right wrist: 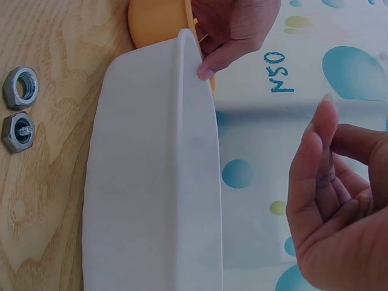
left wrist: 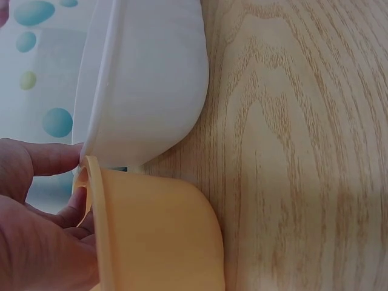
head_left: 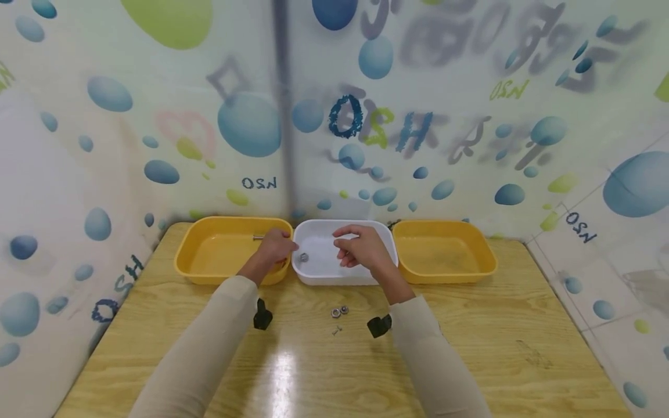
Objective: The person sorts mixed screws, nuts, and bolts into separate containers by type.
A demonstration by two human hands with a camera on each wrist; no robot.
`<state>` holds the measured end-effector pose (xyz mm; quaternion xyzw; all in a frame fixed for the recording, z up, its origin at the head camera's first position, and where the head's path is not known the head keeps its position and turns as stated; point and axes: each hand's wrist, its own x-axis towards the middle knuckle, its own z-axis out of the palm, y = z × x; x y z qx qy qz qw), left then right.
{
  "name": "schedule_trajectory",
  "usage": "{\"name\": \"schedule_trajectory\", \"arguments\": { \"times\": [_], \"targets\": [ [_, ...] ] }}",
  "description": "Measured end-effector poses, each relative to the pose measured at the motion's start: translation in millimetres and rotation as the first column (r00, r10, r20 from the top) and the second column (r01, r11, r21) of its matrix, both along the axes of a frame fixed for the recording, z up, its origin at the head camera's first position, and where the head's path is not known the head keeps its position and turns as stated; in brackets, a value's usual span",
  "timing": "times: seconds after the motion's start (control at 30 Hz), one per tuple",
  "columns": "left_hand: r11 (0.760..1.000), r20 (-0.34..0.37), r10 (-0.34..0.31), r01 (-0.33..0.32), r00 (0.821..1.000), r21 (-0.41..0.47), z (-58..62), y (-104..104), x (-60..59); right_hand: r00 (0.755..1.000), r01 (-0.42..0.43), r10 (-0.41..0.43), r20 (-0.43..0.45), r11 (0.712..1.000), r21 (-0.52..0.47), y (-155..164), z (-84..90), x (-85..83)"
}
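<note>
My left hand [head_left: 274, 247] hovers over the right end of the left yellow tray [head_left: 209, 264], fingers curled. A short metal bolt [head_left: 258, 237] sticks out from its fingertips. Its thumb [right wrist: 206, 68] touches the rim of the white tray [head_left: 319, 276]. My right hand [head_left: 360, 247] hangs over the white tray's middle with fingers loosely bent and nothing seen between them [right wrist: 324, 157]. One nut [head_left: 303, 256] lies inside the white tray at its left. In the left wrist view the fingers [left wrist: 42, 159] sit where the yellow tray [left wrist: 157, 236] meets the white tray [left wrist: 145, 73].
A second yellow tray [head_left: 444, 273] stands right of the white one. Two nuts [head_left: 336, 313] [head_left: 344, 309] and a small screw [head_left: 337, 331] lie on the wooden table [head_left: 470, 348] in front of the trays. The nuts [right wrist: 19, 88] [right wrist: 18, 131] show beside the white tray. Patterned walls enclose three sides.
</note>
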<state>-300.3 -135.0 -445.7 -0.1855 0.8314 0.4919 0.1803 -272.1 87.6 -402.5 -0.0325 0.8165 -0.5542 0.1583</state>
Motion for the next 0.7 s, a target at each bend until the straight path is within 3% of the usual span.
{"name": "schedule_trajectory", "arguments": {
  "times": [0.7],
  "targets": [
    [1.000, -0.027, -0.017, 0.017, 1.000, 0.012, 1.2, -1, 5.3, 0.999, -0.041, 0.041, 0.012, 0.999, 0.015, 7, -19.8, 31.2]
  ]
}}
